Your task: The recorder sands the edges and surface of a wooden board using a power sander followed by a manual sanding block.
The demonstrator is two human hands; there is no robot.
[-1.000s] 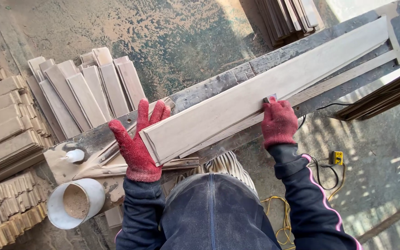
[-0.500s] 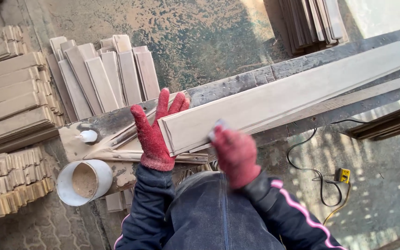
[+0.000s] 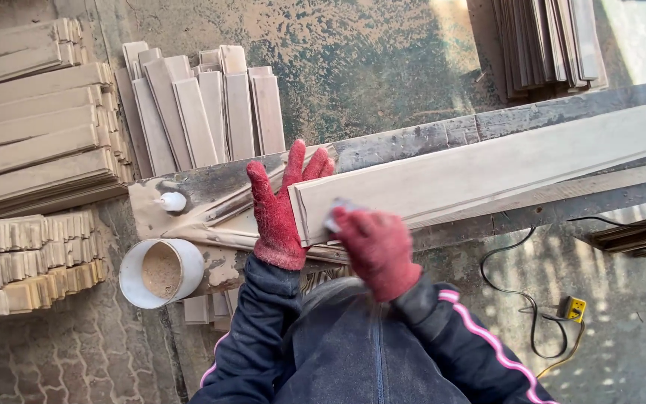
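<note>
Left hand (image 3: pixel 282 217): flat, fingers spread, bracing near-left end of moulded wooden board (image 3: pixel 487 168) on workbench (image 3: pixel 413 138) | right hand (image 3: pixel 375 247): gripping small sanding block (image 3: pixel 336 213) against near edge | board likely stiff, long, light; steady by ends.

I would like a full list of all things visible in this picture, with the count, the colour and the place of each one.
long board: one, pale grey-brown, lying on the workbench
workbench: one, dark and stained, across the middle
small block: one, grey, under the right hand, on the board's near edge
white tub: one, holds brown powder, by the bench's left end
white bottle: one, on the bench's left end
short board stacks: several, pale brown, on the floor at left
leaning boards: about ten, beyond the bench
yellow plug with cable: one, floor at right
left hand: red glove, flat against the board's end
right hand: red glove, blurred, on the block
</note>
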